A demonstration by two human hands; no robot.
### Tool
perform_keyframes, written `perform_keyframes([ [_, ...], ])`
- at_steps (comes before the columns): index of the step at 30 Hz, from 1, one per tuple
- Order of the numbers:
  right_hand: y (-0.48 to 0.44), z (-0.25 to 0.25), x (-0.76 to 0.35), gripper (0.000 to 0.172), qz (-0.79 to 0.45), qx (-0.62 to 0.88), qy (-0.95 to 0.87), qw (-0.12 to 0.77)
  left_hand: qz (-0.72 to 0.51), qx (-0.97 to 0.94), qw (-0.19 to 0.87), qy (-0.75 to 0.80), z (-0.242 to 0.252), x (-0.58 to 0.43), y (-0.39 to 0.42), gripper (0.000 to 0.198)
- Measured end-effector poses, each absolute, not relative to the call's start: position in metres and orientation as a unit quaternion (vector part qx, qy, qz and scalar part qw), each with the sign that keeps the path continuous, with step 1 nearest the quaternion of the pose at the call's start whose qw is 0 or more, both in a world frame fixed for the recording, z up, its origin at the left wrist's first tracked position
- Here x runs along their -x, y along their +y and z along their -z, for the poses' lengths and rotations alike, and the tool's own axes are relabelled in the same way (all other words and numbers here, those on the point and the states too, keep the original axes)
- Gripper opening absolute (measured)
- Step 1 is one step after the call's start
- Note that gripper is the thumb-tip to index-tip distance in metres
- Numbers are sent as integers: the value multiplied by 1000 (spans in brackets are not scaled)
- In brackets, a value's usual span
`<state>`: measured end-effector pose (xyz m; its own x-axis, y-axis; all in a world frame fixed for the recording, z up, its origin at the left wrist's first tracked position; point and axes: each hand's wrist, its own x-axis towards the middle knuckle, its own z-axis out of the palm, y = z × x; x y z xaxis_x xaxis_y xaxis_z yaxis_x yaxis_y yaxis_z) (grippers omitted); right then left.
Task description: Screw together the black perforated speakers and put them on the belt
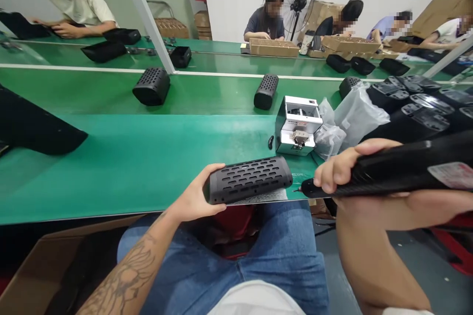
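My left hand [197, 196] grips one end of a black slotted housing [253, 177], thumb in front and fingers behind. The housing lies on its side, slightly tilted, at the front edge of the green table. Held level in my right hand [343, 172] is a black electric screwdriver [410, 165], its thin bit pointing left, a short gap from the housing's right end. Whether a screw sits on the bit is too small to tell. Beyond the housing stands a silver screw feeder [298, 128], with a small black piece [271, 142] beside it.
Clear plastic bags [360, 110] lie right of the feeder, beside several stacked black housings [417, 103]. Two slotted housings [152, 86] stand on the green belt [207, 93] behind. A dark panel [37, 123] juts in from the left. Co-workers sit across the line.
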<state>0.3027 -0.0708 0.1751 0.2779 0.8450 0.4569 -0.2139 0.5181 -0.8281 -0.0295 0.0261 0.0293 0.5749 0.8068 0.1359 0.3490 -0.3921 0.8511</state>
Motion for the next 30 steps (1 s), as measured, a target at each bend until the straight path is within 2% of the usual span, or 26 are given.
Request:
perform_keyframes([
  [12, -40, -157, -291, 52, -396, 328, -495, 700, -284, -776, 447, 343, -29, 26, 23, 100],
  [23, -31, -150, -287, 70, -395, 310, -535, 680, -300, -774, 445, 335, -26, 25, 21, 103],
  [30, -30, -159, -285, 64, -442, 334, -514, 655, -314, -777, 438, 325, -24, 24, 22, 105],
])
